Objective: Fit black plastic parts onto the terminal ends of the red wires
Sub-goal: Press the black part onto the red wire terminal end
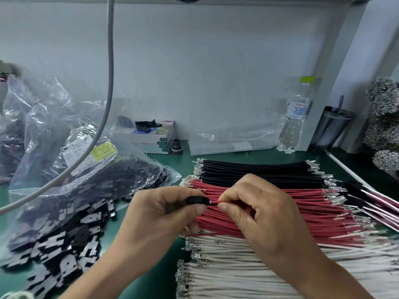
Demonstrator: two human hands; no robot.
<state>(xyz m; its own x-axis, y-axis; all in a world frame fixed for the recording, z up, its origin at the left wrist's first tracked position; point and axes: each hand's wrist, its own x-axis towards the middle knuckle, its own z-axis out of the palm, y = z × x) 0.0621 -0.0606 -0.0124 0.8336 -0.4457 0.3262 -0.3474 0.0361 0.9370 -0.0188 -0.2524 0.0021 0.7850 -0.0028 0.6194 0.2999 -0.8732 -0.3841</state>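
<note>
1. A black plastic part [197,201] is pinched between the curled thumb and fingers of the left hand [166,210], above the near middle of the green worktop [185,160].
2. A single red wire [213,201] is pinched by the thumb and forefinger of the right hand [257,212]; its end meets the right side of the black part.
3. A bundle of red wires [302,203] is seen under both hands, between black wires [254,171] farther off and white wires [237,266] nearer.
4. Loose black parts [64,244] are heaped at the near left, spilling from a clear plastic bag [71,160].
5. A water bottle [294,117] is stood upright at the far right.
</note>
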